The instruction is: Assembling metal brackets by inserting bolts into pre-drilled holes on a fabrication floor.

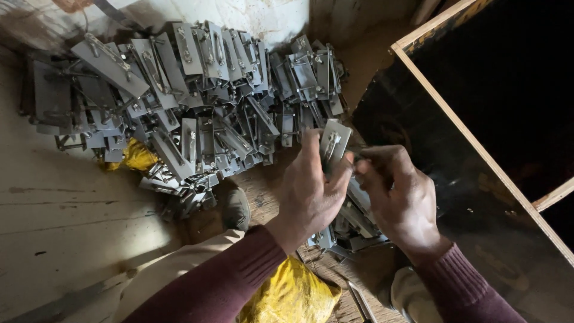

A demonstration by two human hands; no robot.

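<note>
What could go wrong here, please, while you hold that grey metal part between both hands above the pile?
The grey metal part is pinched only at its edges by the left hand and right hand; bare skin on sheet-metal edges could get cut. If it slips, it would likely drop onto the smaller stack below. The big heap of parts lies loosely piled, so a nudge might send pieces sliding towards the shoe.

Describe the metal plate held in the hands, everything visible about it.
The metal plate is a small, flat, grey rectangular piece, seemingly sheet steel, with a bright latch-like fitting fixed on its face. It is held upright and slightly tilted above a smaller heap of similar parts. The left hand grips its lower part; the right hand touches its right edge with its fingertips.
</note>
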